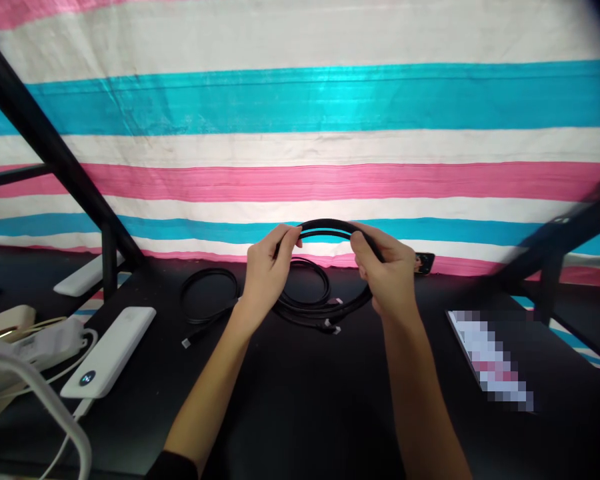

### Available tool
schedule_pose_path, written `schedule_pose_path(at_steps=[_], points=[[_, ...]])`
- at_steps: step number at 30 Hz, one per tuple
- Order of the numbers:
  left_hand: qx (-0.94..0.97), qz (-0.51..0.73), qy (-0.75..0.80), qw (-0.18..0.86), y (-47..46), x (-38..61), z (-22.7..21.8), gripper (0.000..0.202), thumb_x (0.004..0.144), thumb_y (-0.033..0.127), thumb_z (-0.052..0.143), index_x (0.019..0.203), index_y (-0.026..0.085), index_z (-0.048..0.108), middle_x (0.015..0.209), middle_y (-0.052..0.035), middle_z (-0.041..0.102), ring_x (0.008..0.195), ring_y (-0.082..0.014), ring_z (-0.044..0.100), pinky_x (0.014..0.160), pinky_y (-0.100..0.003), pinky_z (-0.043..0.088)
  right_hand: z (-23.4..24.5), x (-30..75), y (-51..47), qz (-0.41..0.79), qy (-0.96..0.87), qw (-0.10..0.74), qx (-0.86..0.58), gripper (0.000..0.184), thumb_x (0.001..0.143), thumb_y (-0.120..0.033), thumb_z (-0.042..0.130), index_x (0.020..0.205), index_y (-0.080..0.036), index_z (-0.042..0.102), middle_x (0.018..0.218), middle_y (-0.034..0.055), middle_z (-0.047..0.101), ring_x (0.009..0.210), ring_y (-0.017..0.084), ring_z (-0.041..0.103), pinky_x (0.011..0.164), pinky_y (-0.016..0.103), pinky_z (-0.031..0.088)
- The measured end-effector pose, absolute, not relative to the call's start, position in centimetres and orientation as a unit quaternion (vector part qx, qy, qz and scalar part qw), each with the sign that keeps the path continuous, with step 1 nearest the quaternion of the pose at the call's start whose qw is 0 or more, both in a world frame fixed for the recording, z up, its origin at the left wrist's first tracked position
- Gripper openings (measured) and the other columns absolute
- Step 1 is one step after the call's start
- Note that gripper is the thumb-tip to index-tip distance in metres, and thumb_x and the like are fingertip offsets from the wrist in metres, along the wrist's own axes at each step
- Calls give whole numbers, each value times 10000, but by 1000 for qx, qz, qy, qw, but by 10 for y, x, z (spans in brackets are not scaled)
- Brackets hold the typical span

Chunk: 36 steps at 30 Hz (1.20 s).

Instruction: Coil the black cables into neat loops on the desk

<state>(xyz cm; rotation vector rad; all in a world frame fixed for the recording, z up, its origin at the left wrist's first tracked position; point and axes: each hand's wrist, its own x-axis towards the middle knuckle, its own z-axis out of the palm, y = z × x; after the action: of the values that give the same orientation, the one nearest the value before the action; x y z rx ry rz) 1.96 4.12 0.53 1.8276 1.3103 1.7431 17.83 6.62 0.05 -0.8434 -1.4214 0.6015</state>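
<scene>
hands pinch one black cable coil (330, 230) arching sideways between them: left hand (265, 273) and right hand (387, 273) equally near.

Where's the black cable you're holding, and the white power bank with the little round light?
black cable (330, 225), head view, top of the raised loop.
white power bank (115, 347), head view, middle of its flat top face.
</scene>
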Motion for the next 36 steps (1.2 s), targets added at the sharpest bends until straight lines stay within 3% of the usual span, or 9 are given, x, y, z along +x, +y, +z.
schedule_pose_path(at_steps=[4,10,15,19,22,26,29,32,36], points=[[616,597,456,236,42,18,6,334,858,445,507,642,193,470,492,61,354,431,-88,367,459,-234,289,1,180,68,278,-563,691,-359,159,775,-356,629,845,-229,694,538,-47,450,431,64,374,398,211,319],[653,505,496,269,49,9,-3,281,880,471,436,847,203,515,599,17,519,539,-134,490,517,-240,343,9,183,66,307,-457,770,-322,170,730,-392,691,711,-232,640,474,-73,314,380,53,254,348,204,220],[652,414,585,247,62,10,-23,414,847,506,442,573,196,432,516,13,418,492,-137,422,475,-248,286,2,177,74,308,-428,787,-320,226,744,-436,667,719,-235,566,484,-87,257,376,56,233,346,211,194],[608,401,591,346,83,16,-48,279,872,420,400,731,193,481,452,59,369,354,-116,399,394,-229,284,-15,171,94,389,-388,762,-341,274,760,-478,619,772,-237,490,482,-107,235,356,45,206,334,197,164],[592,398,603,359,96,14,-60,132,881,318,370,882,200,429,443,97,353,306,-109,411,367,-207,298,-29,176,108,408,-456,683,-399,223,805,-414,551,932,-244,484,466,-113,321,334,55,296,338,185,234],[584,349,631,373,99,3,-61,91,874,270,374,878,187,413,403,99,370,313,-118,455,359,-192,298,-44,191,117,372,-602,443,-550,317,795,-194,504,1105,-233,457,507,-60,539,479,134,566,443,213,432],[594,284,651,376,98,-5,-59,142,854,261,416,753,175,464,370,63,415,312,-128,466,374,-208,313,-58,197,122,381,-612,310,-620,311,759,-121,511,1054,-218,484,577,-13,615,473,151,589,424,235,448],[599,233,682,349,99,-9,-63,246,851,279,430,644,169,505,347,24,439,348,-168,510,443,-251,378,-75,197,130,395,-604,252,-645,270,742,-102,547,992,-197,518,551,4,617,416,159,578,410,255,445],[592,192,719,309,106,-8,-76,251,853,283,443,677,156,569,364,-8,480,470,-228,597,581,-300,442,-95,197,141,415,-617,181,-644,223,743,-133,590,953,-199,554,537,16,610,457,190,618,458,280,471]])
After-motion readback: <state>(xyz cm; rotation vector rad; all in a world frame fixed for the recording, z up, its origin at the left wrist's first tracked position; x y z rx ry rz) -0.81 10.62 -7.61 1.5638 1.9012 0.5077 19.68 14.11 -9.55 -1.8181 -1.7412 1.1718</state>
